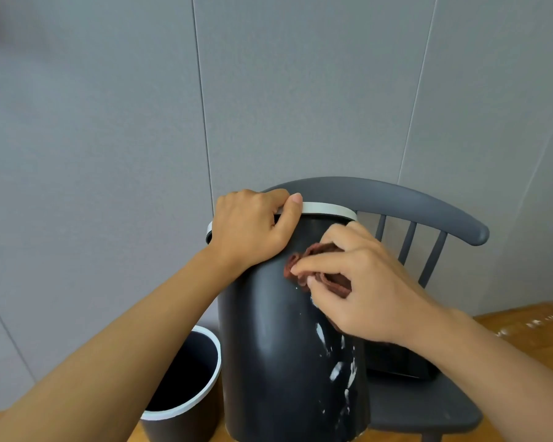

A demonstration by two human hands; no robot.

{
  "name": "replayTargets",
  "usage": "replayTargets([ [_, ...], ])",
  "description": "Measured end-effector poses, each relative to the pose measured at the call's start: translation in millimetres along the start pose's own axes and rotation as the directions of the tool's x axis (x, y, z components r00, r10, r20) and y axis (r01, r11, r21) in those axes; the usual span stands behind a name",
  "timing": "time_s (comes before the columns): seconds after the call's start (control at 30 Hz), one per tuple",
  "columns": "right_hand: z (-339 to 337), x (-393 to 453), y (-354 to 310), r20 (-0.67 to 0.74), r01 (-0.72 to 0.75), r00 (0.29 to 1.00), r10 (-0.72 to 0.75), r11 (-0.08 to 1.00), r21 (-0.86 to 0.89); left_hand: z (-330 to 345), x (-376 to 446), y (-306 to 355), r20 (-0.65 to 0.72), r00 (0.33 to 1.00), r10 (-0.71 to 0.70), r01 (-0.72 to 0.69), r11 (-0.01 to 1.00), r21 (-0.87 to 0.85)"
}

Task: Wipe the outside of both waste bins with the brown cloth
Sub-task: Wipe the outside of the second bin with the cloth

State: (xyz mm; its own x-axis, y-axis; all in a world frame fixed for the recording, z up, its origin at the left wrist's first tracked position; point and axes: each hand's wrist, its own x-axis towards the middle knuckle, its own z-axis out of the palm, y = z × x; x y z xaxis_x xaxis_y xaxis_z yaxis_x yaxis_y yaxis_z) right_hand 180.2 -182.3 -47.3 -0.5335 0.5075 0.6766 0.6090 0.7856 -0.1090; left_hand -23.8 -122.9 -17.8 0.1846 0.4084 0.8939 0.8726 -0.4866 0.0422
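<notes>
From my feed the grey panelled wall [268, 90] fills most of the view, with thin vertical seams running down it. Below it I see a dark grey wooden chair with a curved top rail and spindles [428, 202], standing on the wooden floor [524, 327]. In front of the chair is the tall dark grey waste bin with a pale grey rim band [278, 346], tilted so that its top leans toward the chair's rail; its matte side carries white smears and flecks running down the lower right part, and a soft sheen down the middle. I cannot tell whether its base rests on the floor or on the edge of the seat. Just beside it, at its lower left, stands the smaller dark grey round waste bin with a white rim [186, 378], upright and open, its inside dark. My left hand [253, 228] grips the tall bin's rim, fingers curled over the far edge and the thumb laid along the pale band. My right hand [358, 282] presses the bunched brown cloth [316, 269] against the upper side of the tall bin, just under the rim; the thumb and fingers pinch the folds of the cloth, the fingers bent and close together.
</notes>
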Motion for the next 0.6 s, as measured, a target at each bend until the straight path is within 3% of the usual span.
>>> replayTargets([
  [0.13,4.3,14.3,2.9,-0.118,-0.064,0.991,0.06,0.998,-0.024,2.3,-0.3,-0.5,0.018,1.0,-0.007,0.007,1.0,-0.004],
  [0.33,-0.8,-20.4,-11.1,0.121,0.082,0.989,-0.081,0.997,-0.002,-1.3,-0.6,1.7,-0.003,1.0,0.014,-0.014,1.0,-0.01],
  [0.4,0.1,-14.0,-4.3,0.03,0.068,0.997,-0.067,0.998,-0.014,-1.3,-0.4,2.1,-0.007,1.0,-0.004,0.004,1.0,-0.003],
  [0.5,6.6,3.0,15.4,-0.276,-0.12,0.954,0.119,0.993,0.014,-0.3,-1.8,-1.1,0.002,0.999,-0.033,0.033,0.999,-0.018],
  [0.6,18.5,0.1,17.3,-0.331,-0.182,0.927,0.175,0.983,0.008,-2.0,-3.1,-5.5,0.016,0.998,-0.058,0.059,0.998,-0.023],
])
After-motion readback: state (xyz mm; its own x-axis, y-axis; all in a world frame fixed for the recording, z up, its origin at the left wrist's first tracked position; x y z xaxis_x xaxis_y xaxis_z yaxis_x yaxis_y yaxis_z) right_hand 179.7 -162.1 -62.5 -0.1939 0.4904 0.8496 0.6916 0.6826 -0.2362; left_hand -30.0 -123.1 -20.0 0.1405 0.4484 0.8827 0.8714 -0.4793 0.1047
